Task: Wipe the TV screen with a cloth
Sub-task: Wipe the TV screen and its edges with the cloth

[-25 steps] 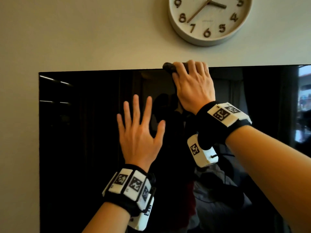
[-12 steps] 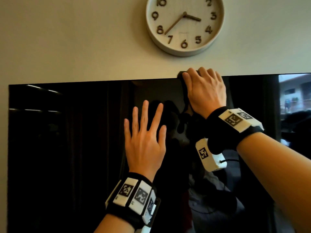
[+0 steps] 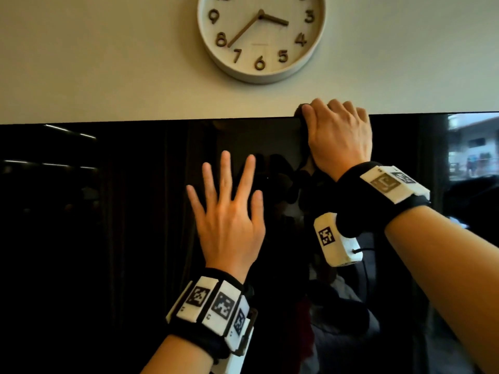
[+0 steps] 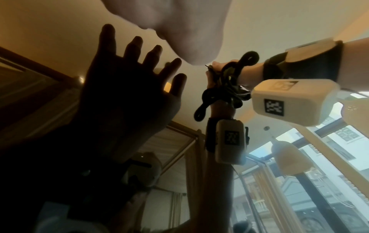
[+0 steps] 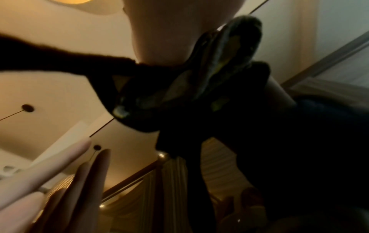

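The right hand point(image 3: 339, 136) has its fingers point(image 3: 334, 109) curled over a dark cloth point(image 3: 303, 125), pressing it to the TV screen point(image 3: 108, 211) at the top edge, just below the wall clock point(image 3: 260, 36). The left hand point(image 3: 229, 211) lies flat on the glass, fingers spread wide, lower and further left of the clock. Wiping seems underway at the top edge; how much of the screen is already clean cannot be told, and the area below probably remains.

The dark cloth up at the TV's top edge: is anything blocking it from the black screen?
Nothing visible: the right hand presses the dark cloth against the black TV screen. The left hand lies spread, lower left.
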A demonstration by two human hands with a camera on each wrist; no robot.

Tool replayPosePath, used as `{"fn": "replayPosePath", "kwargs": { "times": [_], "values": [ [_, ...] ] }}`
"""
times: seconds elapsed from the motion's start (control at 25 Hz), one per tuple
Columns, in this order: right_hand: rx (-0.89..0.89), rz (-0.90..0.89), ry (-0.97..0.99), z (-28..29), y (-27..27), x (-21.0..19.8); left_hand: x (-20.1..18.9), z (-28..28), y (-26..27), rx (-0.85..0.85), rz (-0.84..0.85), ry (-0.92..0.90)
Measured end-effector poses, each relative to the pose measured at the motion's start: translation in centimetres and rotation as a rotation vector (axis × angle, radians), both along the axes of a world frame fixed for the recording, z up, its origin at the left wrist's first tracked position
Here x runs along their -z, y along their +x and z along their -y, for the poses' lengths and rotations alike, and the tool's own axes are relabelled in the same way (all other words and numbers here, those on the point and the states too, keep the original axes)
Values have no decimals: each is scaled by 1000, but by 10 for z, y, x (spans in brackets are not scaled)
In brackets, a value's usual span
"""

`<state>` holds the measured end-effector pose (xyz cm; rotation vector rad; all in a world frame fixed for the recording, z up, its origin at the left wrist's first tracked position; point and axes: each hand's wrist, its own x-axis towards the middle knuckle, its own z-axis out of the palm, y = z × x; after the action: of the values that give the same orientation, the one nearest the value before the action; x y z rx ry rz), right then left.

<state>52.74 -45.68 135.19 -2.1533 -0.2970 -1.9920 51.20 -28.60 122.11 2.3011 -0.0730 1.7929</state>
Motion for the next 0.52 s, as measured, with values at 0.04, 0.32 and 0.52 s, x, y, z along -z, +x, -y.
{"fn": "replayPosePath", "kwargs": {
  "times": [0.04, 0.32, 0.52],
  "values": [
    [15, 2, 25, 14, 0, 1, -1, 16, 0, 2, 5, 37],
    [18, -35, -125, 39, 0, 0, -1, 93, 11, -32, -6, 43],
    [15, 1, 11, 119, 0, 4, 4, 93, 13, -70, 9, 21]
  ]
}}
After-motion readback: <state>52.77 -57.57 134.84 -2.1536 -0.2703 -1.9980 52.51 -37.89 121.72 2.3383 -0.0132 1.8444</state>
